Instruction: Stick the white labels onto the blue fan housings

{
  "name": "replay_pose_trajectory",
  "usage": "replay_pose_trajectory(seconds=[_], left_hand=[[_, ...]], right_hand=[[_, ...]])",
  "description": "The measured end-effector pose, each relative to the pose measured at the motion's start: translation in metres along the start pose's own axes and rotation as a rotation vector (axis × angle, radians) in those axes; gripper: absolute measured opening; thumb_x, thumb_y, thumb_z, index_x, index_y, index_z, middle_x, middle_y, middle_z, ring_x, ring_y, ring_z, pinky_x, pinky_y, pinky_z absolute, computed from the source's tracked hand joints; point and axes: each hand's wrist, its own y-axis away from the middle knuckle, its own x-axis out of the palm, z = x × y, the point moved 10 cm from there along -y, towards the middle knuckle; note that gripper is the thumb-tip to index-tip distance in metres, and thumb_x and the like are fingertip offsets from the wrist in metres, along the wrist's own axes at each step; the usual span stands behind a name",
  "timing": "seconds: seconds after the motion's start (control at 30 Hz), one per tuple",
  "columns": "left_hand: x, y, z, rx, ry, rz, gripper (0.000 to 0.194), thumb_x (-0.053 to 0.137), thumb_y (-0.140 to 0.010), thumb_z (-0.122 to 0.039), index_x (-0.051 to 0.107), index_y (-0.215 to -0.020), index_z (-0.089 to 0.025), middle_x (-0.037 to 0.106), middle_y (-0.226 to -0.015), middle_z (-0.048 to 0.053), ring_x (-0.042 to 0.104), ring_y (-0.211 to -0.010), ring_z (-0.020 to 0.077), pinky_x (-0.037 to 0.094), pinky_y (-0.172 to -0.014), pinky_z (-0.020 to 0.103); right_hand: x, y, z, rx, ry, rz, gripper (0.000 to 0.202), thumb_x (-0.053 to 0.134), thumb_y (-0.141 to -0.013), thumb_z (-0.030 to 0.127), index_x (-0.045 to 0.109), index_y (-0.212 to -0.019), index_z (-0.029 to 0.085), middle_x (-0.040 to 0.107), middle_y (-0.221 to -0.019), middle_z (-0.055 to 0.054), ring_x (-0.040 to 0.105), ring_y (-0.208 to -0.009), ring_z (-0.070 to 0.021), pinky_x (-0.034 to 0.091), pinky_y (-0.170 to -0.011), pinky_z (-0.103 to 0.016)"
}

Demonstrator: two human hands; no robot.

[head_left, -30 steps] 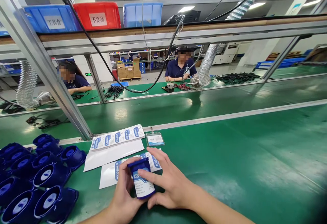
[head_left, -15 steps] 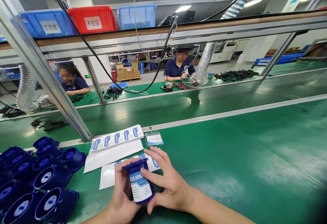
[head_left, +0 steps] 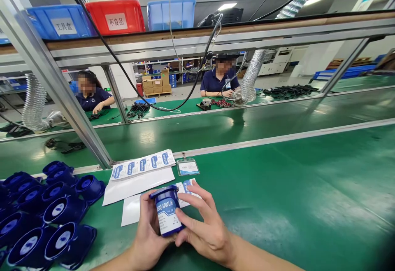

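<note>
A dark blue plastic housing [head_left: 167, 194] with a flanged rim at its top is held between both hands, low in the middle. Its curved side bears a blue and white label [head_left: 168, 215]. My left hand [head_left: 150, 230] grips the housing from the left, fingers behind it. On the right, my right hand [head_left: 205, 221] has its thumb near the lower edge and a fingertip on the label. Just behind the hands lies a partly covered label sheet [head_left: 131, 211]. Further back is a stack of printed label sheets [head_left: 143, 165].
Several blue housings [head_left: 61, 240] crowd the left side. A badge holder [head_left: 188, 167] lies behind the hands on the green table [head_left: 277, 180]. Beyond the metal frame [head_left: 70, 94], two people sit at another bench. Bins [head_left: 115, 17] stand on the overhead shelf.
The housing has turned slightly, showing more of its label and rim. My right hand's fingers have shifted over the label. The whole view has moved a little.
</note>
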Motion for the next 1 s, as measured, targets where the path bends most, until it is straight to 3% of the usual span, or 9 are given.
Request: replay_pose_trajectory(seconds=[0.13,0.2,0.27,0.4,0.57,0.63,0.77,0.87,1.0], left_hand=[[-0.01,-0.012,-0.006,-0.012,-0.065,-0.055,0.098,0.099,-0.071,-0.037,0.032,-0.141,-0.029,0.064,-0.134,0.013,0.066,-0.126,0.0316,0.057,-0.107,0.04],[-0.026,-0.018,-0.015,0.055,-0.137,-0.178,0.092,0.094,-0.075,-0.042,0.033,-0.142,-0.028,0.063,-0.133,0.013,0.065,-0.126,0.0323,0.057,-0.106,0.041],[-0.036,-0.019,-0.02,0.126,-0.203,-0.255,0.09,0.095,-0.073,-0.041,0.037,-0.141,-0.028,0.059,-0.14,0.013,0.063,-0.13,0.0324,0.058,-0.105,0.04],[-0.026,-0.012,0.0,0.084,-0.316,-0.127,0.091,0.093,-0.077,-0.038,0.038,-0.148,-0.034,0.041,-0.159,0.011,0.05,-0.145,0.0334,0.053,-0.113,0.042],[-0.023,0.0,0.009,0.093,-0.333,-0.119,0.093,0.095,-0.074,-0.04,0.04,-0.148,-0.033,0.04,-0.161,0.014,0.046,-0.148,0.039,0.051,-0.117,0.05],[-0.019,0.0,0.019,0.034,-0.228,-0.072,0.102,0.096,-0.073,-0.046,0.036,-0.154,-0.032,0.039,-0.163,0.016,0.047,-0.148,0.0412,0.05,-0.117,0.052],[0.006,0.009,0.048,-0.085,-0.038,0.214,0.119,0.091,-0.068,-0.07,0.031,-0.162,-0.03,0.042,-0.161,0.02,0.046,-0.147,0.0441,0.054,-0.11,0.05],[0.014,0.017,0.059,-0.098,-0.081,0.313,0.106,0.077,-0.081,-0.075,0.026,-0.164,-0.035,0.05,-0.149,0.019,0.06,-0.129,0.0369,0.059,-0.086,0.04],[0.018,0.011,0.042,-0.16,-0.481,0.403,0.06,0.076,-0.088,-0.04,0.056,-0.144,-0.031,0.061,-0.126,0.014,0.067,-0.101,0.028,0.056,-0.074,0.033]], right_hand=[[0.001,0.007,0.026,-0.207,0.055,-0.012,0.014,0.078,-0.096,0.026,0.079,-0.108,0.019,0.071,-0.138,-0.006,0.047,-0.143,-0.0283,0.039,-0.128,-0.064],[0.005,0.015,0.045,-0.379,0.074,0.015,0.007,0.079,-0.096,0.029,0.079,-0.102,0.027,0.061,-0.153,0.004,0.042,-0.149,-0.0216,0.033,-0.133,-0.059],[-0.003,0.014,0.044,-0.358,0.053,-0.027,0.02,0.081,-0.094,0.037,0.077,-0.112,0.03,0.049,-0.165,0.003,0.042,-0.149,-0.0224,0.034,-0.132,-0.059],[-0.022,0.001,-0.01,0.007,0.021,-0.076,0.072,0.072,-0.094,0.061,0.056,-0.15,0.019,0.051,-0.157,-0.022,0.05,-0.14,-0.041,0.049,-0.114,-0.069],[0.002,-0.003,-0.028,-0.028,-0.007,0.214,0.107,0.079,-0.084,0.07,0.032,-0.164,0.017,0.045,-0.158,-0.028,0.046,-0.145,-0.0427,0.052,-0.113,-0.062],[0.015,0.0,-0.016,-0.122,0.041,0.319,0.099,0.084,-0.086,0.058,0.034,-0.163,0.023,0.042,-0.162,-0.025,0.043,-0.149,-0.0403,0.044,-0.119,-0.064],[0.026,0.0,0.008,-0.232,0.095,0.424,0.064,0.073,-0.095,0.025,0.048,-0.153,0.034,0.069,-0.131,-0.01,0.065,-0.122,-0.027,0.039,-0.123,-0.065],[0.013,-0.009,-0.026,0.03,0.16,0.434,0.068,0.066,-0.091,0.028,0.046,-0.156,0.024,0.07,-0.118,-0.013,0.068,-0.105,-0.0303,0.054,-0.107,-0.062],[-0.037,0.013,-0.133,0.708,0.502,0.402,0.075,0.065,-0.092,0.03,0.038,-0.161,0.02,0.066,-0.126,-0.017,0.069,-0.108,-0.0354,0.064,-0.083,-0.048]])
